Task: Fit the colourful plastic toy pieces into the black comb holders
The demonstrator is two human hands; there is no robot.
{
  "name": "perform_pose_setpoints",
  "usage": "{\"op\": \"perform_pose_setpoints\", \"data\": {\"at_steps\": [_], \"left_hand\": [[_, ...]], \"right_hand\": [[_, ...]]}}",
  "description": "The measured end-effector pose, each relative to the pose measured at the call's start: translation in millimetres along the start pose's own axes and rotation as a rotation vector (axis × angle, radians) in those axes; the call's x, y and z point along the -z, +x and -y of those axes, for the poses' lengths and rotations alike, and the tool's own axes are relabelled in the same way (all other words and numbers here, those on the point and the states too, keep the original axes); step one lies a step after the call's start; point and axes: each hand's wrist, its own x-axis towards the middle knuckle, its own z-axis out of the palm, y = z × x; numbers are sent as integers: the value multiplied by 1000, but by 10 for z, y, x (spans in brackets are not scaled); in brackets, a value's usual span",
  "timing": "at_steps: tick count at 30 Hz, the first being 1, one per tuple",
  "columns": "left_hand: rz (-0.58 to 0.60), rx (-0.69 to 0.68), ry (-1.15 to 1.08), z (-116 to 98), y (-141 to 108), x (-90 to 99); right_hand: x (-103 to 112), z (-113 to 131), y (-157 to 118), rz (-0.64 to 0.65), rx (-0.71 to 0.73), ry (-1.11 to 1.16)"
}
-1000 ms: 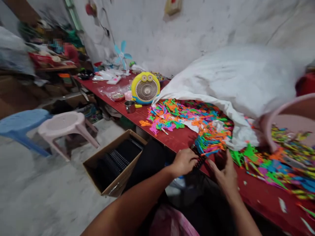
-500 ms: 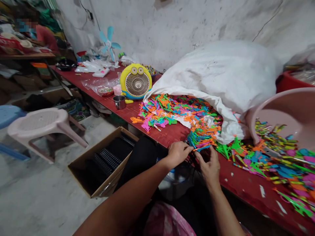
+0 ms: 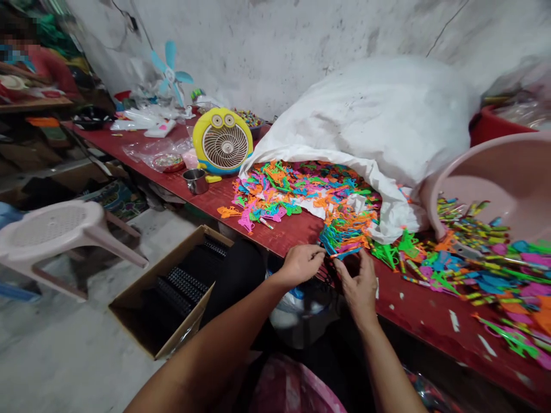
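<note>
At the front edge of the red table, my left hand (image 3: 305,266) is closed, thumb and fingertips pinched beside a narrow orange-and-blue plastic piece (image 3: 346,253). My right hand (image 3: 360,287) faces it, thumb and fingers curled around that piece's other side. The fingertips partly hide what each one grips. Just beyond them lies a clump of blue, green and orange plastic pieces (image 3: 340,234). It runs back into a larger heap of flat, bright plastic pieces (image 3: 282,180), spilling from the mouth of a big white sack (image 3: 361,115).
A tipped pink basin (image 3: 520,166) spills striped sticks (image 3: 477,229) at right. A yellow fan (image 3: 224,140) and metal cup (image 3: 196,182) stand at left on the table (image 3: 293,229). Below are a carton (image 3: 166,287) and a plastic stool (image 3: 55,229). A person (image 3: 47,66) sits far left.
The view has shifted slightly, so the scene sits further left. Both hands stay together at the table edge by the clump, with only slight finger movement.
</note>
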Motion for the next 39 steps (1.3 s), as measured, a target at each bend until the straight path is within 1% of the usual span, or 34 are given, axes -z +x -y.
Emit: {"op": "perform_pose_setpoints", "data": {"at_steps": [2, 3, 5, 7, 9, 11, 14, 17, 20, 23, 26, 29, 31, 32, 34, 35, 37, 39], "left_hand": [[30, -8, -70, 27, -3, -8], [25, -8, -75, 28, 0, -15], [-10, -18, -32, 14, 13, -29], [-39, -41, 26, -8, 26, -31], [-39, -73, 56, -17, 36, -16], [-20, -105, 66, -6, 49, 12], [17, -131, 63, 41, 93, 65], [16, -117, 122, 103, 175, 117], [0, -130, 222, 178, 269, 169], [-20, -154, 248, 265, 331, 220], [-84, -161, 236, 351, 326, 251], [-189, -194, 169, 424, 269, 243], [-241, -229, 119, 456, 231, 222], [-255, -241, 113, 466, 218, 212], [-256, -259, 149, 472, 210, 198], [-248, -264, 178, 470, 215, 196], [-215, -268, 221, 463, 237, 205], [-179, -259, 214, 462, 268, 223]], "right_hand": [[-22, 1, -9, -1, -11, 6], [-33, 7, -16, 1, -22, 11], [-35, 21, -31, 18, -44, 24], [15, 25, -38, 57, -37, 38], [138, -10, -19, 91, -16, 28], [326, -98, 36, 61, -22, -30], [636, -318, 188, -56, -57, -226], [822, -547, 370, -33, -62, -471], [841, -669, 505, 82, -85, -632], [802, -674, 554, 168, -90, -678], [817, -644, 518, 201, -64, -565], [916, -650, 442, 227, -23, -374], [1013, -678, 410, 175, -54, -312], [1061, -694, 409, 134, -90, -318], [1136, -716, 445, 76, -172, -396], [1154, -721, 482, 69, -205, -453], [1138, -719, 584, 106, -239, -582], [1057, -718, 703, 169, -240, -716]]}}
